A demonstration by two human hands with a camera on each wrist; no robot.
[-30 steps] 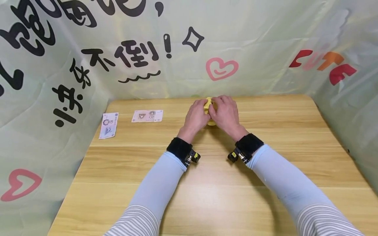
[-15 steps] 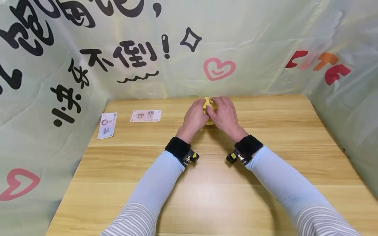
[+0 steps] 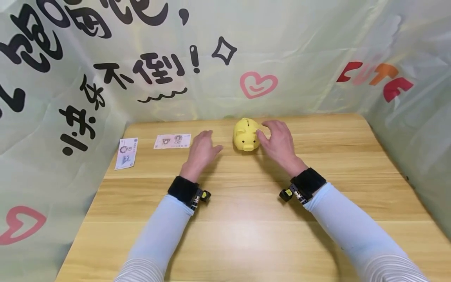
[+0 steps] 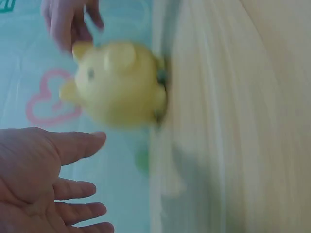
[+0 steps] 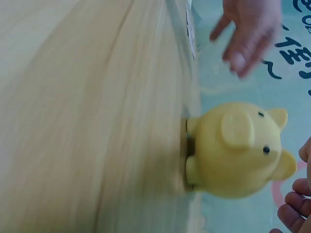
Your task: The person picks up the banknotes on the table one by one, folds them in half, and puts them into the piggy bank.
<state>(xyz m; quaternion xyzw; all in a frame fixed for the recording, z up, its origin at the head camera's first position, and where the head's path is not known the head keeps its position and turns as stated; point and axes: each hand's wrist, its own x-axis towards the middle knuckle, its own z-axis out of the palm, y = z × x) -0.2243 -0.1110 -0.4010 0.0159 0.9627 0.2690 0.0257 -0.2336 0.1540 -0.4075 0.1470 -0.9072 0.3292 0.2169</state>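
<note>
A yellow piggy bank [image 3: 246,135] stands upright near the back edge of the table, its snout toward me and a dark slot on its back. Just right of it is my right hand [image 3: 278,141], fingers relaxed and bent, thumb beside the pig's ear. My left hand [image 3: 202,150] is off to the left, thumb and fingers spread, with nothing in it. In the left wrist view a gap shows between the left hand [image 4: 43,179] and the piggy bank [image 4: 116,87]. A pinkish banknote [image 3: 172,141] lies flat close to the left hand's fingertips.
Farther left, near the table's side edge, lies a bluish banknote [image 3: 126,153]. A pale printed cloth [image 3: 299,58] rises behind the table and along its sides. The wooden table [image 3: 239,235] stretches toward me.
Both hands have come off the piggy bank, uncovering it. My left hand has moved left toward the pinkish banknote, while my right hand has shifted slightly right.
</note>
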